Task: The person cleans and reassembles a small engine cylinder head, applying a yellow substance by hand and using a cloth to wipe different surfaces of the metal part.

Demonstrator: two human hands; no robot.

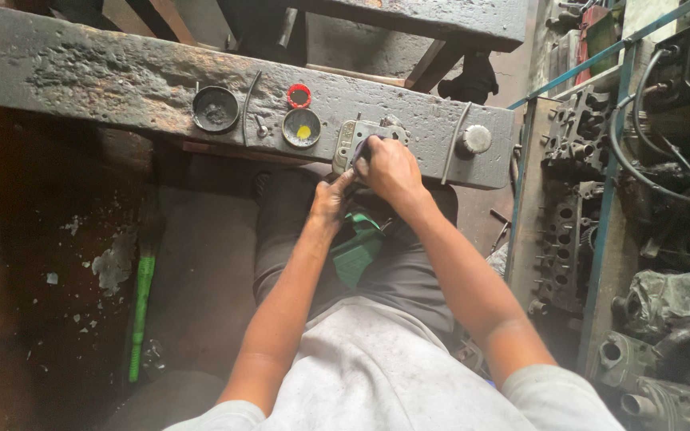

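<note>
Right hand presses a cloth onto a metal part on the beam; left hand, at 7 o'clock, steadies the part's edge.

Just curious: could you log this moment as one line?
right hand: pressing cloth on metal part | left hand: steadying part's edge | support: grey beam | nearby: red ring

A small grey metal plate lay flat on the near edge of a worn, grimy bench beam, its rounded corners and light face showing left of the hands. A dark bluish scrap was pressed against its upper face; what kind of scrap it was could not be told. Much of the plate was hidden.
</note>
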